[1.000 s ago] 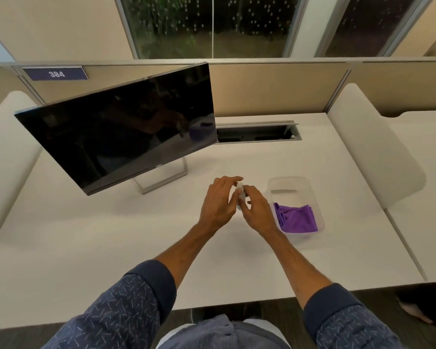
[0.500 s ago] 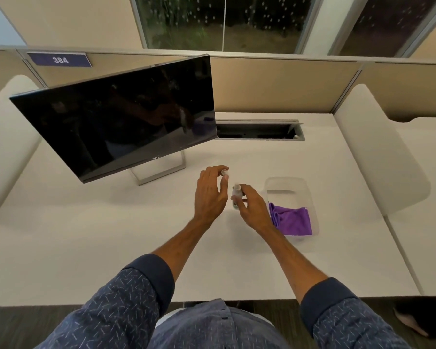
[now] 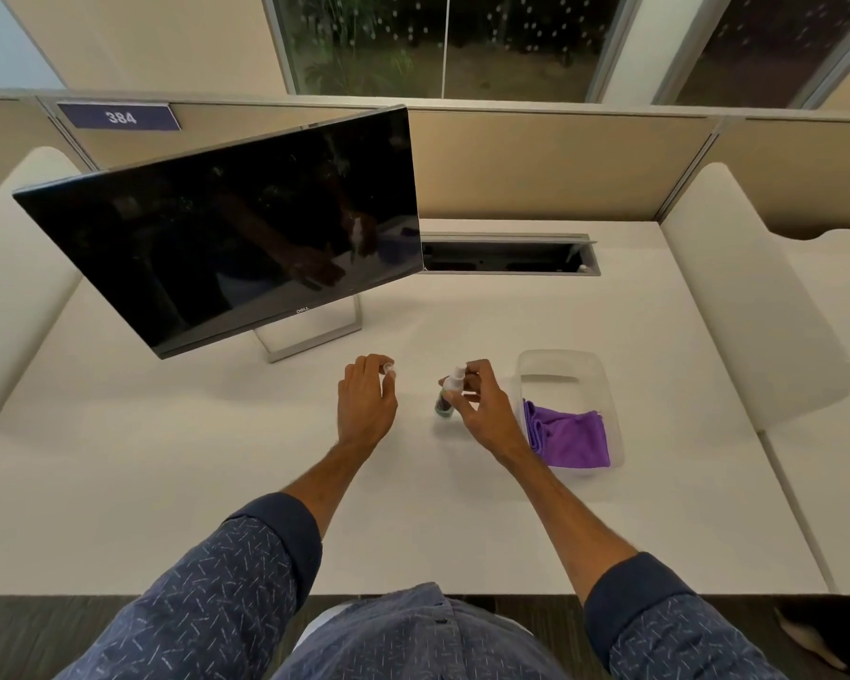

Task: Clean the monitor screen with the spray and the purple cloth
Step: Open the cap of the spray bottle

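Observation:
A dark monitor (image 3: pixel 227 238) on a silver stand (image 3: pixel 315 336) tilts at the back left of the white desk (image 3: pixel 168 483). My right hand (image 3: pixel 482 409) grips a small spray bottle (image 3: pixel 446 397), upright, its white nozzle uncovered. My left hand (image 3: pixel 366 400) is a short way to the bottle's left and pinches the small clear cap (image 3: pixel 389 369) in its fingertips. The folded purple cloth (image 3: pixel 568 436) lies in a clear plastic tray (image 3: pixel 560 370) just right of my right hand.
An open cable hatch (image 3: pixel 509 255) is set into the desk behind the tray. Beige partition panels (image 3: pixel 536 164) run along the back, with a "384" sign (image 3: pixel 119 116). Rounded white dividers (image 3: pixel 737 296) flank the desk on both sides.
My hands were together at the bottle; the left hand has pulled the cap off and moved left, while the right hand keeps the bottle. The view has shifted slightly.

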The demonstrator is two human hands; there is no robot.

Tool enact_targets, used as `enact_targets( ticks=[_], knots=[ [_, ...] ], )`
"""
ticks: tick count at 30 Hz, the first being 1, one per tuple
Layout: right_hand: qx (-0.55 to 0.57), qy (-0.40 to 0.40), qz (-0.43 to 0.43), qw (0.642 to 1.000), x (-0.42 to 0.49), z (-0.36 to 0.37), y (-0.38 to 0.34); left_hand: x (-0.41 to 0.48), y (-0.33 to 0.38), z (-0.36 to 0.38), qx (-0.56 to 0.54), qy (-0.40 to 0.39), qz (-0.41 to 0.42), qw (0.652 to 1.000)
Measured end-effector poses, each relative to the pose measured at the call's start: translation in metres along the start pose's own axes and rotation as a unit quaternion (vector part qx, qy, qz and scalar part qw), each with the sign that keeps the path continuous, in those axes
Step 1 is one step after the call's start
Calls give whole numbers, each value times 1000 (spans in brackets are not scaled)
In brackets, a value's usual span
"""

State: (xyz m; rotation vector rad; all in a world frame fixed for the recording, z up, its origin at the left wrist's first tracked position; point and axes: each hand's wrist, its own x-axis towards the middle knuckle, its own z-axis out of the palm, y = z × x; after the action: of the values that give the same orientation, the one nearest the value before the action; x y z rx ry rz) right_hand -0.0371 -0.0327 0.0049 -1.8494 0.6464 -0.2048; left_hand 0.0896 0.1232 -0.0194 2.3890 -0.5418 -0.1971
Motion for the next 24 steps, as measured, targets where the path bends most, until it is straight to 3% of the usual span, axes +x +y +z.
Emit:
enact_targets(
  ticks=[12, 24],
  knots=[
    [-30, 4, 5, 1000, 1, -4, 11, -10, -9, 22, 148, -100, 37, 983],
    [-40, 1, -11, 999, 2, -4, 13, -13, -19, 24, 136, -116, 3, 984]
  ],
)
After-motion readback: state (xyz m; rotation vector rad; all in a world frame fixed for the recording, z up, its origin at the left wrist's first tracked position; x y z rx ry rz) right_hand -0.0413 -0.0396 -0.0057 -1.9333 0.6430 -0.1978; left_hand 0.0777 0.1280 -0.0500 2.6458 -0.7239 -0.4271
